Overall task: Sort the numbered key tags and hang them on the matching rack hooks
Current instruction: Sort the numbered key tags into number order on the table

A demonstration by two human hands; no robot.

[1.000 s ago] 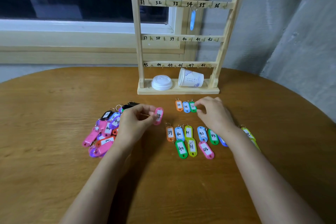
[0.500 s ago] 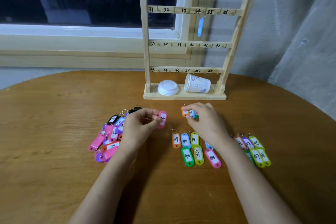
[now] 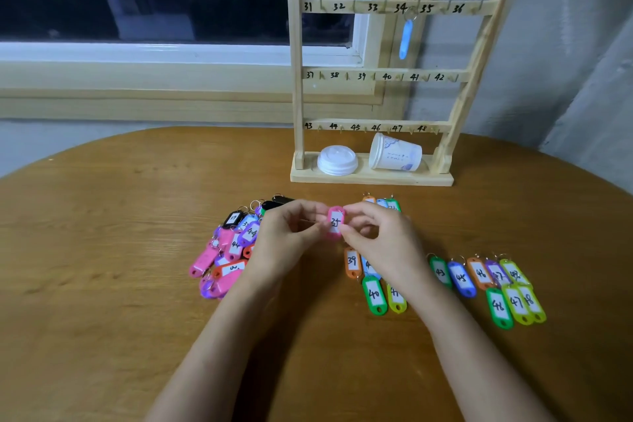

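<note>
Your left hand and right hand both pinch a pink tag just above the counter, between the loose pile at left and the sorted rows at right; read its number squarely before choosing a hook on the far rack.

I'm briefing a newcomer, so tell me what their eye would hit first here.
Dead centre, the left hand and right hand pinch a pink tag between them above the table. Behind stands the wooden rack of numbered hooks, with a single blue tag hanging from its 31-36 rail. A jumbled tag pile lies left of the hands, neat rows to their right.
</note>
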